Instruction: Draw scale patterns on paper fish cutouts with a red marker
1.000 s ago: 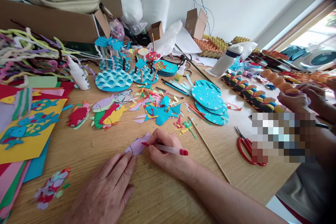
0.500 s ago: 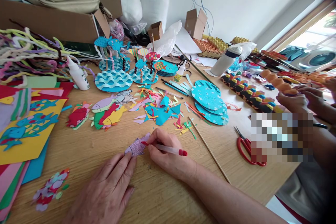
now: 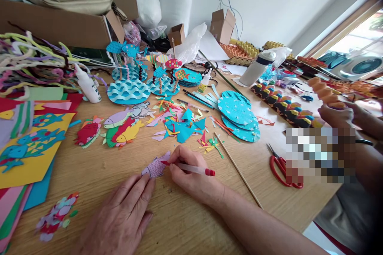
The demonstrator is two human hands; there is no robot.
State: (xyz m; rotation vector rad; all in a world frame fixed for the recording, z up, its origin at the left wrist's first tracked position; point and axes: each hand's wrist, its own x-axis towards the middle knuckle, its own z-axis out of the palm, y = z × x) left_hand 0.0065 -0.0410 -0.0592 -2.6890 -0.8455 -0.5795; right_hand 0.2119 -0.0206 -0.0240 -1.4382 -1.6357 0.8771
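A purple paper fish [image 3: 155, 167] with drawn scales lies flat on the wooden table [image 3: 185, 215]. My right hand [image 3: 191, 173] is closed around a red felt-tip pen [image 3: 196, 170], its tip at the fish's tail end. My left hand [image 3: 128, 203] rests on the table with fingers stretched out, the fingertips touching the fish's head. Beyond them lie more paper fish: a red one [image 3: 88, 132], a yellow one [image 3: 131, 131] and a lilac one [image 3: 116, 118]. Cut paper scraps [image 3: 182, 125] are strewn behind my right hand.
Red-handled scissors [image 3: 279, 167] and a thin wooden stick [image 3: 237, 169] lie to the right. Blue discs [image 3: 236, 107], glue bottles [image 3: 88, 83] and a white flask [image 3: 257, 69] stand farther back. Coloured paper [image 3: 56, 155] is on the left. Another person's hands [image 3: 338, 117] hold orange craft material at right.
My hands, the pen and the purple fish stay almost in place. At right, the other person's hands and the orange piece have shifted slightly.
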